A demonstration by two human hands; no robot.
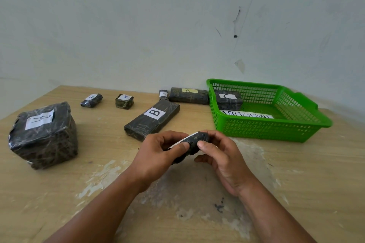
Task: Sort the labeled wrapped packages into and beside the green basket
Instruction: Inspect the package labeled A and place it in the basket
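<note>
Closest in, both forearms come up from 6 o'clock and meet over the scuffed wooden table [296,193]. The left hand [158,154] and right hand [221,156] are together on one small dark wrapped package [192,142], thumbs on the near side and fingers curled round the back. A white label edge shows along its top, but I can't read the letter from this angle. Taking the hands as the clock centre: just behind them at 11 o'clock lies the long B package [153,119], flat with its label up, near end right beyond the left knuckles. Way out at 9 o'clock sits the big cube package [43,134], well apart from everything else, its label turned sideways and hard to read. At 2 o'clock is the green basket [266,130], sitting on the table, with a C package [228,100] in its far left corner and a white paper strip [247,114] with handwritten letters on its floor, partly hidden by the near wall. Further back along the wall, from 10 to 12 o'clock: a small rounded package [91,100], a small cube-ish package [124,101], a tiny A roll [163,94] standing upright, and a long A package [189,95] with a yellow label. Its right end is just beside the basket's left wall, and I can't tell if they touch.
</note>
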